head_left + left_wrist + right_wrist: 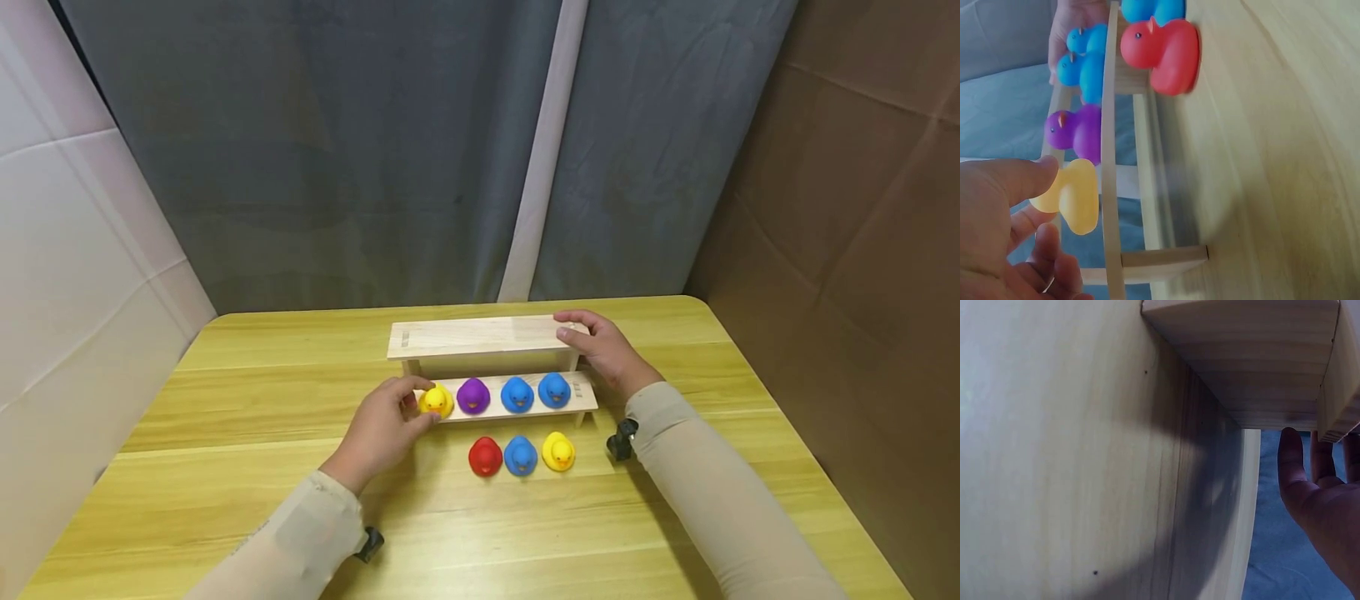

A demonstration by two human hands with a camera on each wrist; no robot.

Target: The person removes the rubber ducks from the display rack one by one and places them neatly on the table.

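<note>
At the left end of the lower wooden step (517, 415), my left hand (385, 425) pinches a yellow rubber duck (436, 402) between thumb and fingers. The left wrist view shows the thumb (1041, 175) at the duck's (1079, 197) head. Beside it on the same step stand a purple duck (473, 396) and two blue ducks, one (517, 395) in the middle and one (555, 390) further right. My right hand (603, 350) grips the right end of the upper wooden step (480, 337). In the right wrist view its fingers (1291, 456) reach up behind the board's end.
On the table (262, 450), in front of the lower step, a red duck (485, 457), a blue duck (521, 456) and a yellow duck (558, 452) form a row. A grey curtain (337, 167) hangs behind the table; a brown cloth (847, 208) hangs at the right.
</note>
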